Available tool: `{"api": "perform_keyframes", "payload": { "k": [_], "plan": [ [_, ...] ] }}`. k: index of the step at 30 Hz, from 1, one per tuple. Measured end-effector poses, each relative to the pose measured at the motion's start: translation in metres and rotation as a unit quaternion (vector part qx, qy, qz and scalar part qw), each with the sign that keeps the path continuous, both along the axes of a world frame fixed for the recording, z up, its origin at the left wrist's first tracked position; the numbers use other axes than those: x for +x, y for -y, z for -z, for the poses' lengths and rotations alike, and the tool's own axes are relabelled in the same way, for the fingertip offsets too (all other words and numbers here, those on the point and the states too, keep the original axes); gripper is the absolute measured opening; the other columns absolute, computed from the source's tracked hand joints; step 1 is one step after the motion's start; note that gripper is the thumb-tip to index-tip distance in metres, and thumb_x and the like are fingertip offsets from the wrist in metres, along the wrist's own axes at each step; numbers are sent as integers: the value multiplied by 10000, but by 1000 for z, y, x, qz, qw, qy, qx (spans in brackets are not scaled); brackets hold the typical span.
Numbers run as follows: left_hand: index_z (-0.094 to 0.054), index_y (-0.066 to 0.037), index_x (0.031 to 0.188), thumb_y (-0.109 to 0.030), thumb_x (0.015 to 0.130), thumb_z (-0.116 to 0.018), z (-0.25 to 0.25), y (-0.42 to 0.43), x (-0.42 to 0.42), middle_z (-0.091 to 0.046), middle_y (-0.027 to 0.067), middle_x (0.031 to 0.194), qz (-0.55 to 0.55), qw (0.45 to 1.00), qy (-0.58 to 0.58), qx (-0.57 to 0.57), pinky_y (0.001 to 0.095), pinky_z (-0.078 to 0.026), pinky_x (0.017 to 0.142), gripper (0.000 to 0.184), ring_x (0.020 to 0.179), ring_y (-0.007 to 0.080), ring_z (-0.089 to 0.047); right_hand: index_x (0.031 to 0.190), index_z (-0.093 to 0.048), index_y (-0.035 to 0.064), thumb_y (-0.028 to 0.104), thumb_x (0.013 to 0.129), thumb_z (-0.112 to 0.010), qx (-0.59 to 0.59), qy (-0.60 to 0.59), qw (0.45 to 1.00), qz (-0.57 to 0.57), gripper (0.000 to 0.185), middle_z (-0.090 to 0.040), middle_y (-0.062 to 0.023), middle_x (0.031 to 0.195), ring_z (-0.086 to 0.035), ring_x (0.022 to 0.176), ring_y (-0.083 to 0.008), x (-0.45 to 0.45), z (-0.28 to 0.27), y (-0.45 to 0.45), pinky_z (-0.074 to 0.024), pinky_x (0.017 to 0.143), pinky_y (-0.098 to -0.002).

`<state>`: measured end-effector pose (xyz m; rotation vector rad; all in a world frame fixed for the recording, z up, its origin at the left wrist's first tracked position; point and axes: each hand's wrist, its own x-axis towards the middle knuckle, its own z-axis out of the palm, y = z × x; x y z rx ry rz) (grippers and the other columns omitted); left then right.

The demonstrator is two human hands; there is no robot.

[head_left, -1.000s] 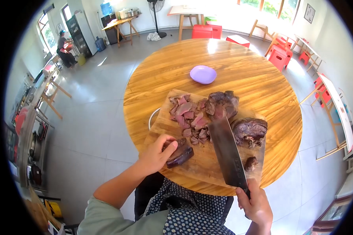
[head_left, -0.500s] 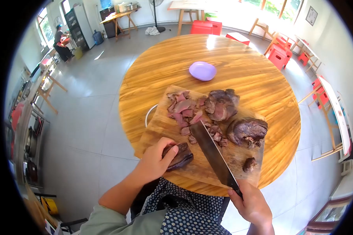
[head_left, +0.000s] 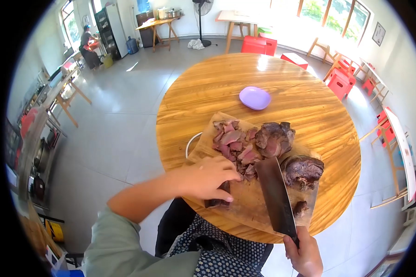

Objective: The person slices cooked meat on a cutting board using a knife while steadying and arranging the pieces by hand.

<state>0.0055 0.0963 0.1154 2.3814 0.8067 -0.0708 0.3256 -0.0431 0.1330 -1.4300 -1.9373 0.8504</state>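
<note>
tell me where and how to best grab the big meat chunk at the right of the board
Probably across the thick, rounded middle of the meat chunk, coming from the right. The knife in the right hand is close by its left, while the table to its right leaves room for fingers. Its near edge looks ragged, so a grip there might tear bits off.

left arm [head_left: 143, 196] bent at the elbow, bare forearm slanting up and inward. left hand [head_left: 205, 177] palm down, back uppermost, fingers [head_left: 227, 166] bowed and pointing rightward, left thumb [head_left: 223, 195] apart below them; firmness of hold can't be judged. right hand [head_left: 305, 254] lower, well apart from the left, fingers curled in a grip, right thumb [head_left: 290, 247] along its left side.
</note>
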Motion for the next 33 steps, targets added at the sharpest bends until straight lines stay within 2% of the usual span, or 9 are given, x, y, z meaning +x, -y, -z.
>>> {"api": "perform_keyframes", "payload": {
  "k": [2, 5, 7, 11, 13, 16, 23, 25, 33],
  "plan": [
    [-588, -35, 1316, -488, 851, -758, 11, 32, 9, -546, 151, 1342, -243, 942, 75, 220, 480, -413, 1058, 671, 1258, 371, -503, 1101, -574, 32, 108, 1012, -611, 17, -2, 1000, 12, 123, -516, -111, 607, -517, 505, -248, 8, 4, 5, -405, 492, -360],
    [-497, 35, 1384, -592, 772, -786, 30, 71, 27, -475, 217, 1376, -338, 909, 69, 235, 496, -394, 1070, 923, 1279, 410, -461, 1130, -566, 17, 88, 991, -624, -57, -17, 998, 22, 166, -579, -154, 703, -578, 588, -306, 15, 2, 7, -436, 517, -401],
    [-434, 55, 1422, -541, 763, -821, 44, 81, 38, -451, 238, 1389, -404, 881, 77, 234, 501, -382, 1087, 969, 1299, 425, -438, 1052, -557, -19, 83, 981, -644, -138, -14, 989, 57, 151, -580, -75, 571, -576, 467, -175, 15, 5, -2, -413, 446, -312],
    [-445, 26, 1430, -401, 778, -862, 59, 68, 26, -424, 240, 1455, -370, 886, 160, 229, 483, -369, 1129, 884, 1342, 418, -430, 1098, -567, -16, 79, 977, -646, -82, 14, 996, 29, 173, -585, -97, 604, -583, 484, -213, 13, 12, -10, -439, 474, -338],
    [-461, -4, 1428, -259, 781, -865, 53, 53, 2, -422, 231, 1481, -138, 952, 263, 81, 463, -379, 1132, 804, 1359, 406, -437, 1152, -584, 0, 96, 960, -665, -74, 43, 996, 6, 229, -624, -150, 720, -627, 607, -305, 11, 9, -12, -488, 570, -386],
    [-472, -10, 1403, -214, 784, -836, 25, 57, -2, -450, 226, 1472, -109, 965, 227, 70, 462, -383, 1134, 747, 1368, 400, -444, 1199, -600, 20, 121, 942, -682, -31, 76, 997, -16, 289, -649, -199, 854, -643, 778, -390, 15, 11, -9, -510, 684, -437],
    [-651, -8, 1214, -191, 804, -742, 69, 65, 8, -613, 168, 1219, -161, 911, 235, 297, 466, -494, 946, 458, 1120, 374, -611, 1122, -578, 1, 126, 938, -647, -56, 115, 991, -32, 233, -672, -240, 923, -657, 873, -445, -3, 11, -8, -524, 750, -502],
    [-660, 5, 1191, -183, 801, -716, 69, 67, 12, -616, 168, 1217, -169, 910, 225, 306, 467, -498, 943, 436, 1119, 385, -610, 1163, -551, -4, 69, 958, -640, 51, 97, 991, -80, 235, -642, -209, 928, -635, 745, -380, -7, 19, -7, -493, 585, -462],
    [-683, 36, 1128, -186, 768, -704, 74, 71, 10, -620, 195, 1224, -175, 912, 173, 330, 475, -500, 943, 424, 1108, 409, -608, 1142, -526, 11, 120, 961, -630, -127, 85, 982, -109, 235, -585, -211, 986, -641, 792, -428, -21, -8, -9, -539, 622, -489]
  ]
}}
